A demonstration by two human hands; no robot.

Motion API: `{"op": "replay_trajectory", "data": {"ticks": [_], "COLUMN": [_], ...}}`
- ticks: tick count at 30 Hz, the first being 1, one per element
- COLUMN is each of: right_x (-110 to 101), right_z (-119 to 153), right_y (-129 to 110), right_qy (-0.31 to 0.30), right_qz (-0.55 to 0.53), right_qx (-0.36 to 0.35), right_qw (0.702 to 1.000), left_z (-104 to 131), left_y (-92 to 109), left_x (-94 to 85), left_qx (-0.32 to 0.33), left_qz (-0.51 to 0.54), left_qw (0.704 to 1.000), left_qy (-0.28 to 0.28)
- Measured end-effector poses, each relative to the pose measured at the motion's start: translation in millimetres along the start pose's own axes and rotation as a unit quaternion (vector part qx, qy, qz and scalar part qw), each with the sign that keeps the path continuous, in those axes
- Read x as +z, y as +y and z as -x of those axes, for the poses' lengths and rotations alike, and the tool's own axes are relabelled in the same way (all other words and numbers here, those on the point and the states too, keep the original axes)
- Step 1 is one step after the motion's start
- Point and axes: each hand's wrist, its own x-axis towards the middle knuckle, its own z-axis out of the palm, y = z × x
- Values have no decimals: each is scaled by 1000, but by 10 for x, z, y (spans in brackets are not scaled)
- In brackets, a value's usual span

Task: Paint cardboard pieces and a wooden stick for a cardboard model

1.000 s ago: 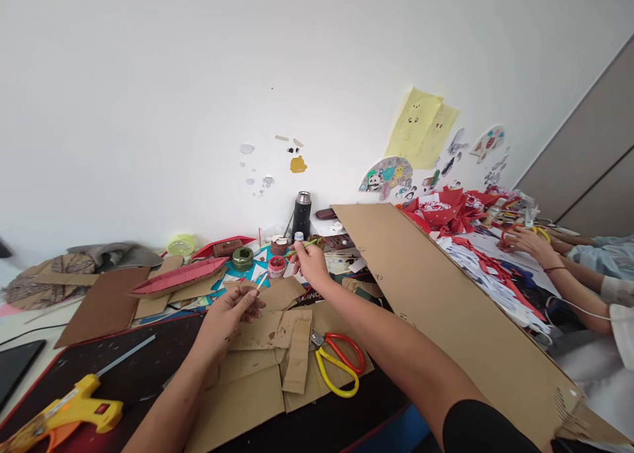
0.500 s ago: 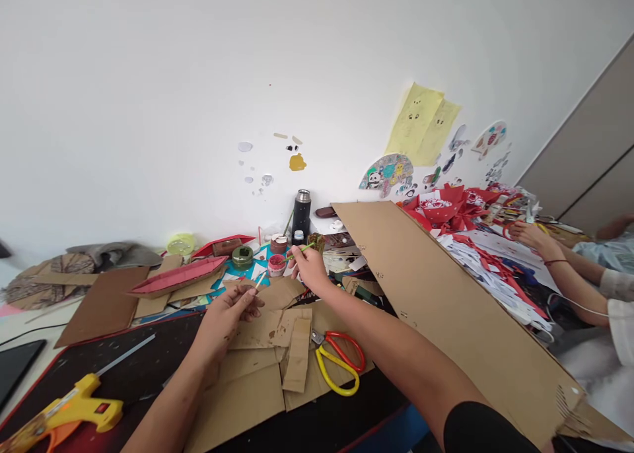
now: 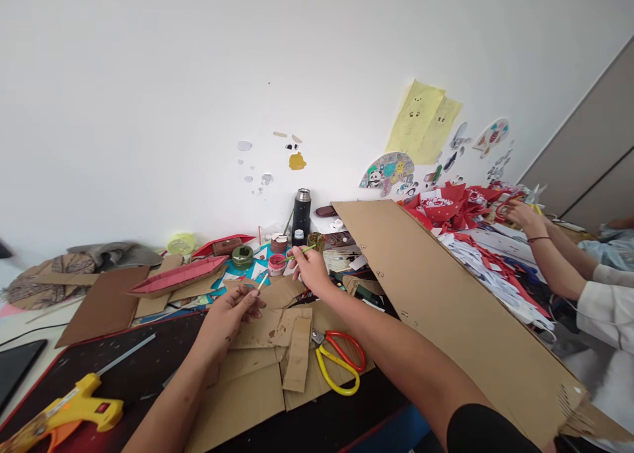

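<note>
My left hand (image 3: 241,304) is closed on a thin pale stick (image 3: 263,281) that points up and away, above pieces of cardboard (image 3: 262,380). My right hand (image 3: 308,266) pinches a green-handled paintbrush (image 3: 300,251), its tip end toward the small jar of red paint (image 3: 277,264). Whether the bristles touch the paint I cannot tell. Left of that jar stands a jar of green paint (image 3: 242,257), and behind it a jar of brown paint (image 3: 279,243). Scissors (image 3: 339,367) with one red and one yellow handle lie on the cardboard below my right forearm.
A yellow glue gun (image 3: 84,405) lies at the lower left, near a red-lined cardboard boat shape (image 3: 178,276). A black bottle (image 3: 302,210) stands by the wall. One large cardboard sheet (image 3: 446,308) slopes along the right. Beyond it a co-worker's hands (image 3: 528,216) hold red-handled scissors.
My hands stay almost in place; the paintbrush shifts only slightly at the red jar. The co-worker's arms have moved a little away and to the left.
</note>
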Motion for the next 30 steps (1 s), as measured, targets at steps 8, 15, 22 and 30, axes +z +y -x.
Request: {"op": "replay_trajectory", "data": {"ticks": [8,15,22,30], "right_x": [12,23,21,-5], "right_z": [22,35,-12,-8], "right_y": [2,-1,9,13], "right_qy": [-18,-15,-15,-23], "right_qz": [26,39,30,27], "right_qx": [4,-6,-10,0], "right_qw": [999,999,999,999], "left_z": [5,9,11,6], "left_y": [30,30,30,26], "left_x": [9,13,14,15], "left_qx": [5,1,5,12], "left_qz": [-14,-12,-8,-1], "left_qw": [1000,1000,1000,1000], "left_qy": [-18,-16,-13,-13]}}
